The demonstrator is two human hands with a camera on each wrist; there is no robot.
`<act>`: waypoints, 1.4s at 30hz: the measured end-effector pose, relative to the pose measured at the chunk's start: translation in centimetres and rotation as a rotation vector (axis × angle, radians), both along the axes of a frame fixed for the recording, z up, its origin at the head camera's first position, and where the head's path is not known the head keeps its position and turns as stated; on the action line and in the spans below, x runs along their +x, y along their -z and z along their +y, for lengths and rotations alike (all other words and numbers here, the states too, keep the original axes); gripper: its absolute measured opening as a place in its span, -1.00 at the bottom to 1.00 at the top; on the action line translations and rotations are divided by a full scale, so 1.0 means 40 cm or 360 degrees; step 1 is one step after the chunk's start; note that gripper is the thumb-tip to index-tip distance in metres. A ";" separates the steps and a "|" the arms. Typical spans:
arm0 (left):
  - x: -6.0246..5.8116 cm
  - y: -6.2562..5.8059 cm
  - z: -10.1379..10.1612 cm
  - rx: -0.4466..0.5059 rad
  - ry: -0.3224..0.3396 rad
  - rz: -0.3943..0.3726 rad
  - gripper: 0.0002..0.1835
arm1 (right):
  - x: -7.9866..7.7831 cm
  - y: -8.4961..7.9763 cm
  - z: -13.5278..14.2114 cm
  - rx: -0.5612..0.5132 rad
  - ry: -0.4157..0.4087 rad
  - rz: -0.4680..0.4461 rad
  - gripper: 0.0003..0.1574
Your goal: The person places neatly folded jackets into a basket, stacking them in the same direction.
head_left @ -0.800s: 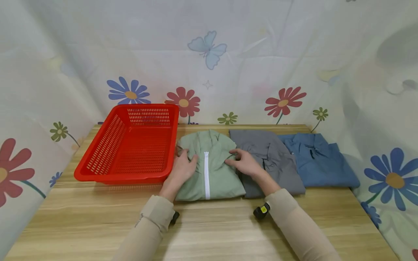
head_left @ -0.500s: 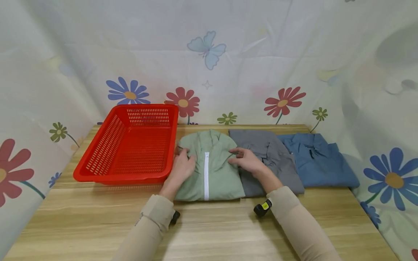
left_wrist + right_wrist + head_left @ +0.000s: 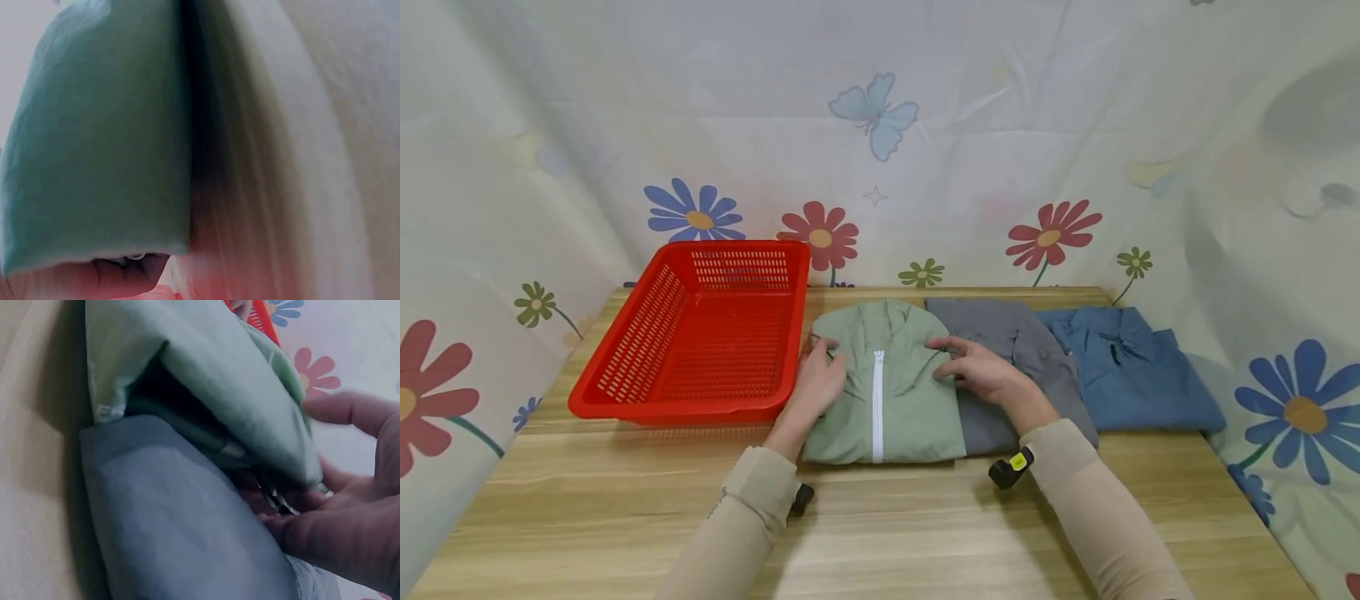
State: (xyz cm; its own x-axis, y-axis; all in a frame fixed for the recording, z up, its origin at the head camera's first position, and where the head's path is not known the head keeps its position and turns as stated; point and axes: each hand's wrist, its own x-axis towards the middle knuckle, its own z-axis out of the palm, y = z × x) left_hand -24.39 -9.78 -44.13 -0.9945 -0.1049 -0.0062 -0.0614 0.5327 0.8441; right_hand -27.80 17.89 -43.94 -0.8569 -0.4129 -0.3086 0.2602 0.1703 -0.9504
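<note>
A folded sage-green jacket with a white zipper lies on the table between both hands. My left hand holds its left edge beside the red basket, the fingers reaching down over the side. In the left wrist view, the green fabric hides most of that hand. On the opposite edge, my right hand grips the jacket, its digits spread above and below. The right wrist view shows some fingers going into the dark gap between the green jacket and the folded grey garment.
A red perforated plastic basket stands at the left, bare inside. To the right, the grey garment's upper part overlaps a folded blue one. Behind the wooden table hangs a flower-printed curtain.
My right hand has moved slightly right and its fingers have spread. The green jacket's zipper and right edge have shifted a little right. My left hand has stayed nearly in place.
</note>
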 end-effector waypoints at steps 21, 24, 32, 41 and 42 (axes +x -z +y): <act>0.002 -0.026 -0.003 0.0549 0.0087 -0.0221 -0.45 | 0.000 -0.016 0.052 -0.0014 -0.0002 0.0042 -0.15; 0.004 -0.029 0.002 0.0568 0.0079 -0.0180 -0.45 | 0.000 -0.012 0.055 0.0015 0.0024 0.0081 -0.16; 0.014 -0.085 0.009 0.0580 0.0209 -0.0114 -0.45 | 0.008 -0.037 0.058 0.0104 0.0140 0.0169 -0.18; 0.002 -0.169 -0.036 0.0418 0.0409 -0.0016 -0.47 | 0.015 -0.110 0.060 0.0136 0.0124 0.0269 -0.20; 0.001 -0.177 -0.043 0.0415 0.0422 -0.0019 -0.47 | 0.016 -0.118 0.059 0.0121 0.0119 0.0269 -0.20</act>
State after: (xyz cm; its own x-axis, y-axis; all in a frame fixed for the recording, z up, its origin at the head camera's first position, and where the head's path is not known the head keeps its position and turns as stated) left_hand -24.37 -11.52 -37.07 -0.9866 0.1628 -0.0103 0.0392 0.2982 0.9537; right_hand -27.17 20.26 -39.22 -0.9265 -0.3274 -0.1856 0.1125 0.2297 -0.9667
